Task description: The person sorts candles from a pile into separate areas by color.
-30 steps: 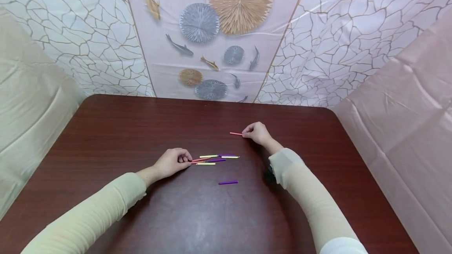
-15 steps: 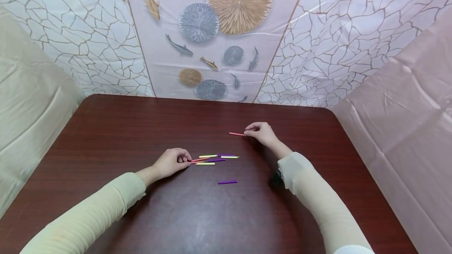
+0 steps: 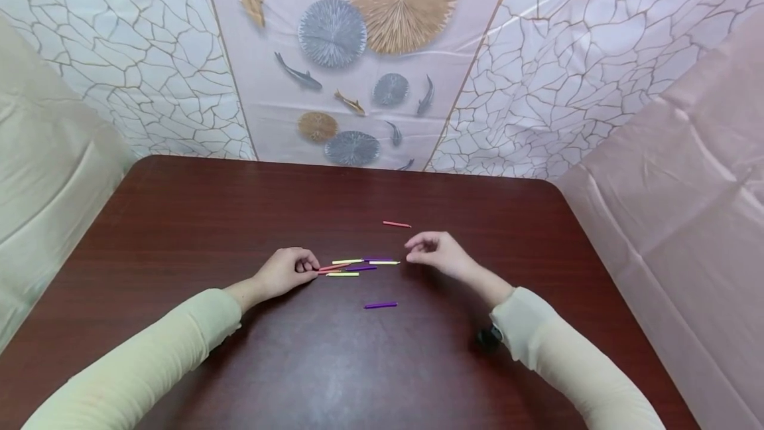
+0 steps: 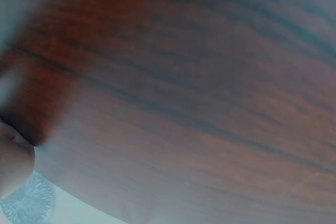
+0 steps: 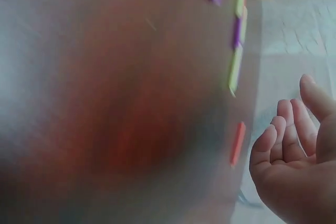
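My left hand (image 3: pixel 283 274) pinches the left ends of red candles (image 3: pixel 335 267) at the edge of a loose cluster. In that cluster lie yellow candles (image 3: pixel 343 275) and purple candles (image 3: pixel 363 269), all thin and flat on the wood. Just right of the cluster hovers my right hand (image 3: pixel 444 256), fingers loosely bent and holding nothing. Beyond it a single red candle (image 3: pixel 396 223) lies by itself. One purple candle (image 3: pixel 381 305) rests apart on the near side. The right wrist view shows the bare palm (image 5: pixel 299 174) beside the lone red candle; the left wrist view catches only a fingertip (image 4: pixel 16 161).
A dark brown wooden table (image 3: pixel 251 198) carries everything. Behind its far edge hangs a patterned cloth (image 3: pixel 328 98) with fish and round shapes. Pale padded cloth (image 3: pixel 668 231) borders the right side, and similar cloth (image 3: pixel 54 184) the left.
My right hand has let go of the lone red candle and come nearer, down toward the cluster. The left hand keeps its place; the head view has shifted slightly.
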A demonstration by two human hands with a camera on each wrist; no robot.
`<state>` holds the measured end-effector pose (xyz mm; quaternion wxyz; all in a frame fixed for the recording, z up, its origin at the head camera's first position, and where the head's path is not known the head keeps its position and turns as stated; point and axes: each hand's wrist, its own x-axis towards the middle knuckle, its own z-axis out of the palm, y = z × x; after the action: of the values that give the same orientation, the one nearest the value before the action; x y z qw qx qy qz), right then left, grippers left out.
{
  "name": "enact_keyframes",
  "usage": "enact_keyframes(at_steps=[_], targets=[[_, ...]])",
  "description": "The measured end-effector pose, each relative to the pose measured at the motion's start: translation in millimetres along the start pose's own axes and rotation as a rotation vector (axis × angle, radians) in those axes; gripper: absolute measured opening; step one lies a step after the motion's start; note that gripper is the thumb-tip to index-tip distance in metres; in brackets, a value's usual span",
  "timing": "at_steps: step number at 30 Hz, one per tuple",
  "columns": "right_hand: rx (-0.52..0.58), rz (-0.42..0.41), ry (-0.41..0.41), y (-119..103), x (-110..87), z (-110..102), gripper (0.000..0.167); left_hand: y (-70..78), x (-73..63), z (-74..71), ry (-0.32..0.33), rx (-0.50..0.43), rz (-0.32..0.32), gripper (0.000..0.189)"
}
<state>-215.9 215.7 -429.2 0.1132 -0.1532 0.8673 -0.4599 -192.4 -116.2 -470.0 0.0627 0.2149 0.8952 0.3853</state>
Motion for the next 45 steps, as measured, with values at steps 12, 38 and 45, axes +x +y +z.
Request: enact_keyframes(at_steps=[12,38,45], targets=[[-0.048,-0.089,-0.226,5,-25.3,38,0.021,-1.5,0.9,-0.2,0.001,0.003,0.002,0.005],[-0.3,-0.245,-0.211,6,-26.1,46,0.004,-4.3,-0.9,-1.8,0.01,0.022,0.06,0.004],[-0.325,-0.246,-0.204,3,-25.9,46,0.004,-3.4,-1.3,-3.5,-0.002,0.02,0.058,0.003]])
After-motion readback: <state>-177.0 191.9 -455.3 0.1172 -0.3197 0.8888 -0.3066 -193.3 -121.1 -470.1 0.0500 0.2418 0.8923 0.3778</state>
